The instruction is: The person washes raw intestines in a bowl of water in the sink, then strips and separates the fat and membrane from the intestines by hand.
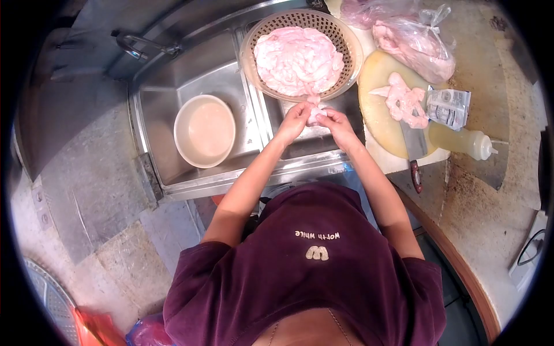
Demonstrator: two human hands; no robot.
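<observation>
Over the right sink basin, my left hand (295,119) and my right hand (337,124) come close together, both pinching a small piece of pale pink meat (315,114). Its upper end reaches the near rim of a round perforated basket (350,55). A large heap of similar pink meat (297,60) fills much of that basket. The fingers of both hands are closed on the piece, with the thumbs toward each other.
A round bowl (205,131) sits in the left basin below the faucet (135,51). To the right, a round cutting board (376,124) bears meat pieces (405,101) and a knife (414,147). Beside it are a packet (449,108), a squeeze bottle (461,142) and bagged meat (412,49).
</observation>
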